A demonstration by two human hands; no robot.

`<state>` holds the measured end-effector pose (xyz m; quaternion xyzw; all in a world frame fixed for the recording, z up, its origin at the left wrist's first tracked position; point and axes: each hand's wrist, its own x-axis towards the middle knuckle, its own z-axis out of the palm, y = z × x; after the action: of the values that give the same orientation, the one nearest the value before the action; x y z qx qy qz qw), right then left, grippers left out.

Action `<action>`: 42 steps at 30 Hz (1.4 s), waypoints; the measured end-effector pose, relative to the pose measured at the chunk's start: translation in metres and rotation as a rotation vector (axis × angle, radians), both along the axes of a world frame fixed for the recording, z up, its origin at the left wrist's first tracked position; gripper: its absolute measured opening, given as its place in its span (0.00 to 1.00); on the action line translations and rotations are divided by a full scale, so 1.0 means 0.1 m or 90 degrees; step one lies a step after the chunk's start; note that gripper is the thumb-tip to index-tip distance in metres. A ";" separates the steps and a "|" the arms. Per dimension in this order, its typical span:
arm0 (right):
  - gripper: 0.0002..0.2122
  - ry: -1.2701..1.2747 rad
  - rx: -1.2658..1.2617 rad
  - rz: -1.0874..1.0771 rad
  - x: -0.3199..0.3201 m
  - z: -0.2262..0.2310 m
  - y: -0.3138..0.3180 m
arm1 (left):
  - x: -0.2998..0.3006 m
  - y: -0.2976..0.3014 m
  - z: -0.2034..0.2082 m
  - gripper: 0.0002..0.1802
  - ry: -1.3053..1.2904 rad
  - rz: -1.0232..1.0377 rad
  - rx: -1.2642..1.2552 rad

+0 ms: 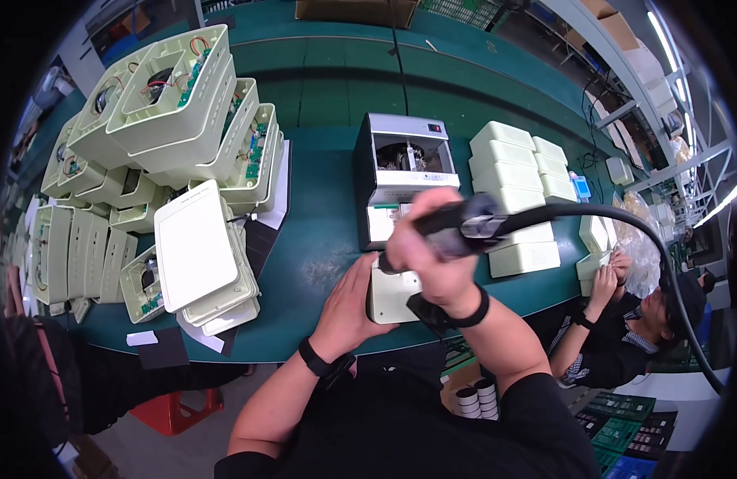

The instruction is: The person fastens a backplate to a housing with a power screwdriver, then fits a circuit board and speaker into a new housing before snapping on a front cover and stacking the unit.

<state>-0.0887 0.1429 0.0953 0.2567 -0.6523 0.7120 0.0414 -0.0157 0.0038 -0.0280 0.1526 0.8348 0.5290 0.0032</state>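
My right hand [434, 275] closed round the black driver [456, 227], nose down by the far-left corner of the cream housing [395, 298] on the bench [320, 211]; my left hand [347, 305], nearer, clasps its left side.

Your right hand [446, 275] and the black tool [458, 229] it holds are blurred, hiding part of the pale box [391, 300] below; whether the tool's tip touches it is unclear. Parts inside the grey machine [402, 125] are too small to identify.
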 end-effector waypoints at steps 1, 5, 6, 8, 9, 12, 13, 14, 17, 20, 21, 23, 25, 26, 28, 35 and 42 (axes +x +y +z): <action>0.14 -0.014 -0.077 -0.031 0.01 0.10 0.07 | -0.02 -0.01 0.01 0.64 0.004 0.005 0.000; 0.12 0.053 -0.140 -0.108 -0.10 0.43 0.34 | 0.01 0.00 0.07 0.65 -0.010 0.000 -0.032; 0.12 0.055 -0.139 -0.111 -0.14 0.44 0.35 | 0.01 0.00 0.07 0.65 -0.013 -0.001 -0.031; 0.12 0.050 -0.126 -0.144 -0.23 0.39 0.35 | 0.02 0.01 0.06 0.65 -0.022 -0.001 -0.030; 0.12 0.046 -0.120 -0.160 -0.25 0.38 0.35 | 0.02 0.01 0.07 0.65 -0.023 -0.003 -0.030; 0.12 0.002 -0.081 -0.146 -0.24 0.37 0.37 | 0.01 0.01 0.08 0.65 -0.024 -0.002 -0.027; 0.12 -0.022 -0.063 -0.132 -0.25 0.34 0.36 | -0.01 0.00 0.08 0.65 -0.029 0.001 -0.027; 0.12 -0.028 -0.061 -0.128 -0.19 0.35 0.34 | -0.04 -0.01 0.08 0.65 -0.025 -0.002 -0.021; 0.12 -0.091 -0.135 -0.005 0.24 0.43 0.31 | 0.04 -0.02 0.09 0.65 -0.046 0.009 -0.008; 0.12 -0.008 -0.127 0.007 0.30 0.35 0.29 | -0.06 0.00 0.12 0.65 -0.031 -0.001 -0.019; 0.12 0.039 -0.125 0.015 0.32 0.34 0.29 | -0.04 0.00 0.11 0.65 -0.032 -0.002 -0.018; 0.11 0.047 -0.133 -0.033 0.18 0.35 0.32 | -0.02 0.00 0.06 0.65 -0.017 0.005 -0.021; 0.11 0.066 -0.151 -0.125 -0.06 0.39 0.34 | 0.00 0.00 0.04 0.66 -0.005 0.003 -0.024; 0.11 0.070 -0.152 -0.130 -0.15 0.39 0.35 | 0.00 0.01 0.03 0.65 -0.007 0.003 -0.025; 0.11 0.068 -0.101 -0.162 -0.32 0.35 0.36 | 0.01 0.02 0.03 0.65 -0.012 0.007 -0.029; 0.11 -0.085 -0.092 -0.070 -0.10 0.40 0.33 | -0.01 0.00 0.06 0.66 -0.022 0.006 -0.023; 0.18 -0.095 -0.074 0.065 0.65 0.41 0.23 | -0.01 -0.01 0.08 0.65 -0.010 0.008 -0.007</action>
<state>-0.0237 0.1662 0.1368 0.2333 -0.5969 0.7671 -0.0287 -0.0166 0.0030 -0.0205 0.1430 0.8388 0.5253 0.0073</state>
